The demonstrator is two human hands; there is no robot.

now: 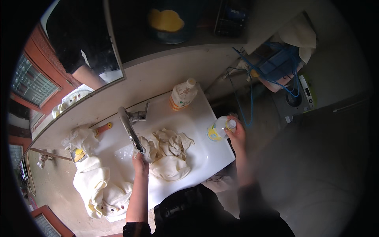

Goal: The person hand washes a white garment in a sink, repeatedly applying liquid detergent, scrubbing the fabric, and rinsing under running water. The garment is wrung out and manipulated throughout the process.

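A cream cloth garment (pixel 170 154) lies bunched in the white sink basin (pixel 201 154). My left hand (pixel 140 164) grips a gathered part of this cloth, just below the spout of the chrome faucet (pixel 130 130). At the sink's right edge, my right hand (pixel 237 133) holds a clear plastic bottle (pixel 217 130) with a yellow label and a white cap, tilted, its base toward the basin. A white knitted garment with buttons (pixel 97 186) is draped over the left end of the sink.
An orange-labelled plastic bottle (pixel 183 94) stands on the back right corner. A brush with an orange handle (pixel 103 129), a crumpled plastic bag (pixel 81 139) and a soap dish with yellow soap (pixel 78 155) lie back left. Blue hangers (pixel 251 109) hang at right.
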